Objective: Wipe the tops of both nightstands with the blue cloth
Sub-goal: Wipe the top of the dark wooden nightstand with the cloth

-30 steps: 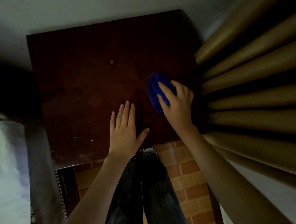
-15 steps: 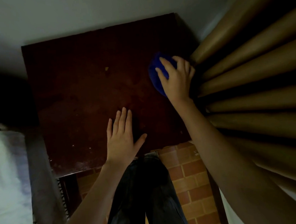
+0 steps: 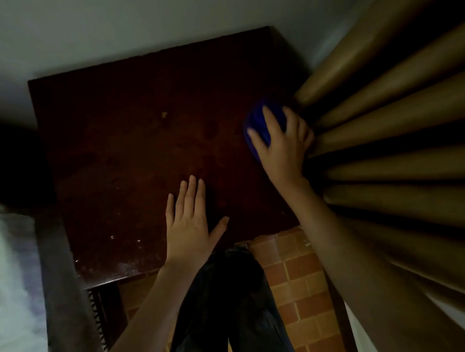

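Note:
A dark wooden nightstand [image 3: 126, 146] stands against the wall, its top dusty near the front edge. My right hand [image 3: 282, 145] presses the bunched blue cloth [image 3: 257, 119] onto the right side of the top, fingers curved over it, close to the curtain. My left hand [image 3: 190, 222] lies flat with straight fingers on the top near the front edge, holding nothing. Most of the cloth is hidden under my right hand.
Tan curtain folds [image 3: 406, 130] hang tight against the nightstand's right side. A bed with a white sheet [image 3: 7, 296] lies at the left. My dark trouser legs [image 3: 227, 312] stand on a brick-patterned floor [image 3: 300, 277] in front.
My right hand has slid the blue cloth away from me along the right side of the top, up against the curtain. My left hand stays flat in place.

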